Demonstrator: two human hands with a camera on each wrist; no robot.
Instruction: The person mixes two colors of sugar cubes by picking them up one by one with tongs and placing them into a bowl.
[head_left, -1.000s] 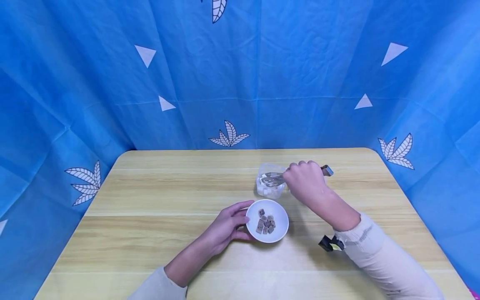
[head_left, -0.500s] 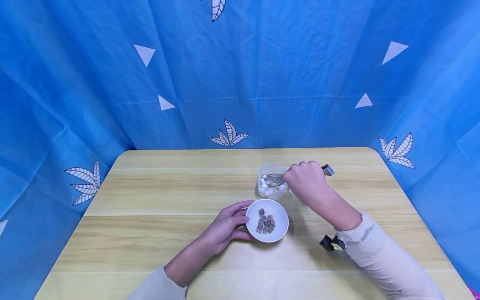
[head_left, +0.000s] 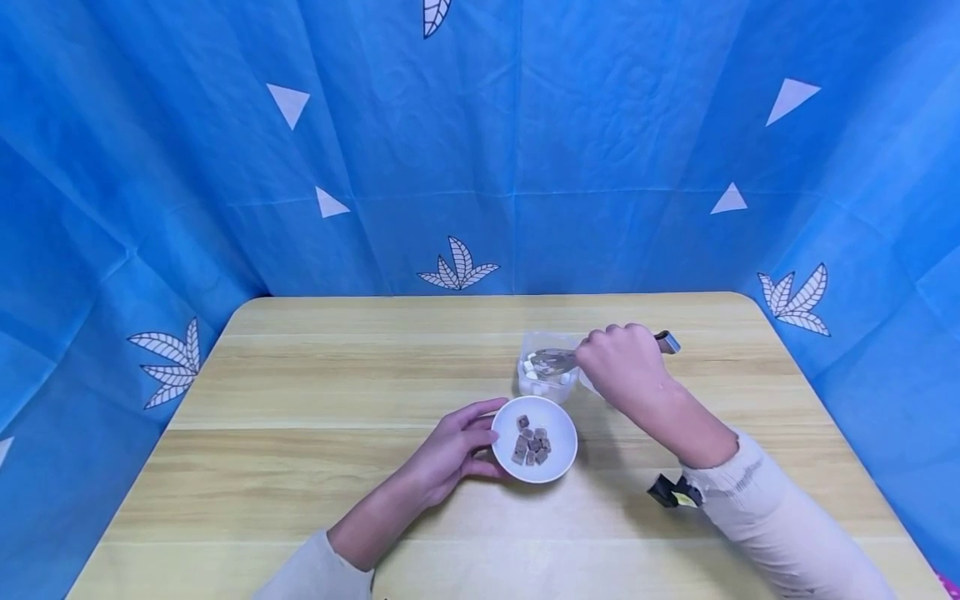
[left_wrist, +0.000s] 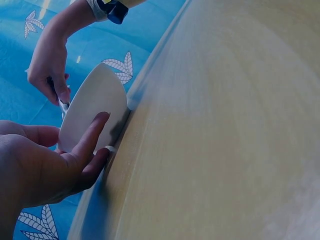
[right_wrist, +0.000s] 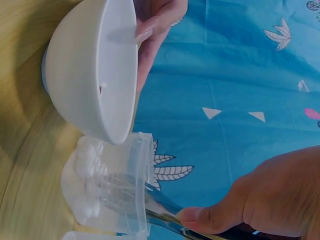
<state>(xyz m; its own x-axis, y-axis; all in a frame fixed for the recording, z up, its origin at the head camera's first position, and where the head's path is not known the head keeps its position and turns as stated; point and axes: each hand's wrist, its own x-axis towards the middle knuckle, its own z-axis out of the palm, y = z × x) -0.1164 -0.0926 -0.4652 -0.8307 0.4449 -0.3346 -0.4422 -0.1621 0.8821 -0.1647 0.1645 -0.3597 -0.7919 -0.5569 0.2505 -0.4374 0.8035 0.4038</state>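
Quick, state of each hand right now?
Left hand: holding the white bowl.
Right hand: closed around metal tongs, tips inside the clear container.

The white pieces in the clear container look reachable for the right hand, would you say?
Probably yes: tongs in the right hand reach into the open container toward the white pieces, and the bowl leaves it uncovered.

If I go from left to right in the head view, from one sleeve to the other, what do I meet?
Left sleeve → left hand → white bowl → right hand → right sleeve.
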